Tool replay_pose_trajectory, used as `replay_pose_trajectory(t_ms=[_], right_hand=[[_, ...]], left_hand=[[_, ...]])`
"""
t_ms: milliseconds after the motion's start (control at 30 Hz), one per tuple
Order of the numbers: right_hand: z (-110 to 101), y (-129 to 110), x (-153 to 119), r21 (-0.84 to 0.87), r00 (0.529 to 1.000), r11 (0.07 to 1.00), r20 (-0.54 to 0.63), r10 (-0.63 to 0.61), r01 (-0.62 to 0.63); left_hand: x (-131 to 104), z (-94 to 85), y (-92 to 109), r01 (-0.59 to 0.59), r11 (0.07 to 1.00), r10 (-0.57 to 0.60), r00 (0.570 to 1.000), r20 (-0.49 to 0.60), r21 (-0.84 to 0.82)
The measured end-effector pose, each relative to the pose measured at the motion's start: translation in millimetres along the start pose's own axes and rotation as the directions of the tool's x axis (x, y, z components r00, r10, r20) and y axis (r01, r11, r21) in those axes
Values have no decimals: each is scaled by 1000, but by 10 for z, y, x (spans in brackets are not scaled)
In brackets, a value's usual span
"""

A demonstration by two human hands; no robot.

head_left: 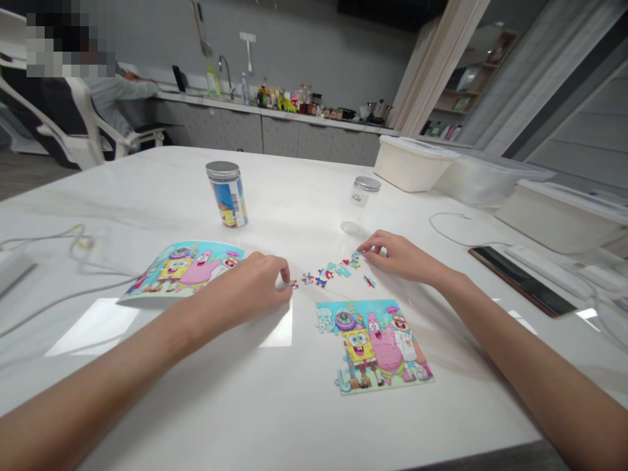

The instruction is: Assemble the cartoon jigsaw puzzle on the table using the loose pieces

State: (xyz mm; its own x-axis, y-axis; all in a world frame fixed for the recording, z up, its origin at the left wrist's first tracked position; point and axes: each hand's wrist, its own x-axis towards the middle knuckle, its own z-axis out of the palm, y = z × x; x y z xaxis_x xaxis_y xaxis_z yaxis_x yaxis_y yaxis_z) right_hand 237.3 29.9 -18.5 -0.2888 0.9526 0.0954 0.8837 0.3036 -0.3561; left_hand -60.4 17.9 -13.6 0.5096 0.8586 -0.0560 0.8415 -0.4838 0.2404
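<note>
The thumb and forefinger of my left hand (267, 278) are pinched at a small jigsaw piece (293, 284), low on the table. My right hand (390, 252) is closed too, its fingertips together on a jigsaw piece (355, 254) at the right end of a loose line of pieces. Between the hands lie several scattered pieces, among them a blue one (320, 282). In front of me is a partly assembled cartoon puzzle (383, 347), with a ragged left edge and gaps there. A curled reference picture (189, 265) of the same scene lies partly behind my left forearm.
A jar with a cartoon label (228, 196) and a clear jar (360, 203) stand behind the pieces. Lidded boxes (415, 163) line the right back. A phone (523, 281) and cables (73, 261) flank my arms. A person (115, 98) sits at the far left.
</note>
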Motion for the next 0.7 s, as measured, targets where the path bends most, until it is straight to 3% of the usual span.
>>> replay_pose_trajectory(t_ms=[133,233,367,467,700], right_hand=[[18,-49,-21,26,999,999,15,-37,37],[38,-84,-32,39,997,997,27,-72,71],[35,-102,-39,74,991,989,38,-128,125],[18,-104,-51,97,981,981,75,-177,170],[11,-116,-81,83,954,960,113,-276,268]], left_hand=[[2,19,12,-1,985,12,998,-63,170],[-22,45,75,-105,955,138,985,-101,276],[-72,94,195,-413,868,454,885,-105,276],[-96,136,238,-529,817,557,827,-77,229],[-81,158,190,-406,871,444,891,-89,277]])
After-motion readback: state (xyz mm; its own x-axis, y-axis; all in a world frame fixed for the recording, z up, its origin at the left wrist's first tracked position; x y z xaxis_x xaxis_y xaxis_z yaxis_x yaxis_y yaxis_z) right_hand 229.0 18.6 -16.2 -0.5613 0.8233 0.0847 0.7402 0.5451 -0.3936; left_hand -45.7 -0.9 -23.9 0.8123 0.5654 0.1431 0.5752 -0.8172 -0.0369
